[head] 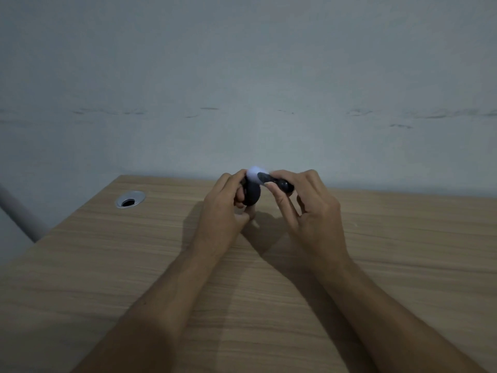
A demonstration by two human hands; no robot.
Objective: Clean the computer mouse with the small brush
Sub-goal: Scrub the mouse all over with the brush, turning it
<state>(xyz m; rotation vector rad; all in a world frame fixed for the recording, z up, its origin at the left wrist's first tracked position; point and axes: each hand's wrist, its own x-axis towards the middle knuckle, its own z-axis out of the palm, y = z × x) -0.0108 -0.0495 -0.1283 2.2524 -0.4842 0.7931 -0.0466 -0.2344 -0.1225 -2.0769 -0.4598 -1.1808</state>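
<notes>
My left hand [228, 203] holds a dark computer mouse [252, 193] upright above the wooden desk, fingers wrapped around its left side. My right hand [309, 203] grips a small black brush [279, 183] between thumb and fingers. The brush's pale, blurred bristle tuft [255, 173] rests against the top of the mouse. Both hands are raised near the far edge of the desk. Most of the mouse is hidden by my left fingers.
The light wooden desk [134, 265] stretches toward a plain grey wall. A round metal cable grommet [130, 200] sits at the desk's far left. A grey pipe [18, 211] runs down at the left edge.
</notes>
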